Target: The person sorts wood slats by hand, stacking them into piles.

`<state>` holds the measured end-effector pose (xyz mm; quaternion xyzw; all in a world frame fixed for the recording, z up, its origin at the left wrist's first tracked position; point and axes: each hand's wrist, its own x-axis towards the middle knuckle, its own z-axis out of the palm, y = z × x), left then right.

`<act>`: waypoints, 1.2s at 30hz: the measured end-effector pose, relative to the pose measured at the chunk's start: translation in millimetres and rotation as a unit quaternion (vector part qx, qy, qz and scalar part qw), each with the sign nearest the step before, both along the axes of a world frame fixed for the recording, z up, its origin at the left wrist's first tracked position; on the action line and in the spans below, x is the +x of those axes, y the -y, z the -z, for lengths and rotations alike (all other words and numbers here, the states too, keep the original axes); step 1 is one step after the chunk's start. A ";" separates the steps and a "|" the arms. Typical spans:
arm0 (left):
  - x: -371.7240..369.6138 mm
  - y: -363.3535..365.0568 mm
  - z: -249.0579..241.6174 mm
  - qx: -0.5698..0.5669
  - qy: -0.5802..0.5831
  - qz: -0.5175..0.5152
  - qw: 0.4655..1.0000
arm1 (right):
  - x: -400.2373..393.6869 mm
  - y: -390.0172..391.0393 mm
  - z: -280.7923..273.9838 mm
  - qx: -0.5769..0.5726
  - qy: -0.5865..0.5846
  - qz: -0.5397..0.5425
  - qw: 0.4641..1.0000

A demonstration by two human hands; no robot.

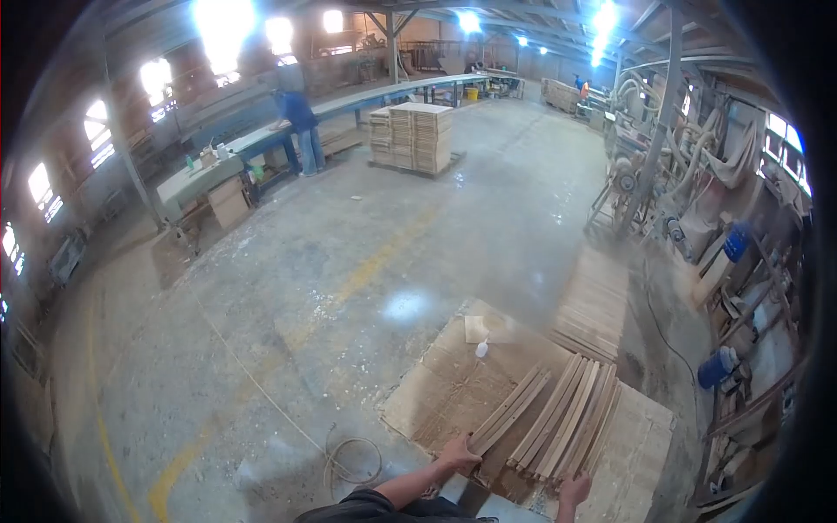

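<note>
My left hand (458,453) is closed around the near end of a small bundle of wooden strips (510,410), which lies slanting away over a cardboard sheet (445,392). To its right, a wider group of long wooden strips (562,414) rests side by side, slightly fanned. At the near right end of this group is my right hand (574,490), close to or touching the strip ends; its fingers are too small and blurred to tell their grip. A small white bottle (481,349) stands on the sheet beyond the strips.
More boards (593,301) lie farther ahead on the right. A hose (353,462) coils on the floor at my left. Stacked wooden panels (411,139) stand on a pallet. A person in blue (301,131) works at a long bench (205,179). Machinery and a post (658,113) line the right.
</note>
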<state>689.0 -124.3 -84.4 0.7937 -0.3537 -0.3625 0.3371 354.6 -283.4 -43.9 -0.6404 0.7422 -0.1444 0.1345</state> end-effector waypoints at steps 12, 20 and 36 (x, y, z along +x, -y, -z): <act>11.6 -4.7 -32.2 0.039 0.351 0.044 0.934 | -32.5 -8.1 37.1 -0.051 0.133 0.020 0.990; 20.0 -1.0 -4.6 0.017 0.288 0.093 0.953 | -32.9 -30.7 -30.0 0.068 0.410 0.045 0.908; 10.0 -6.9 -25.9 0.057 0.310 0.052 0.948 | 68.9 -110.3 -109.0 0.200 0.678 -0.036 0.707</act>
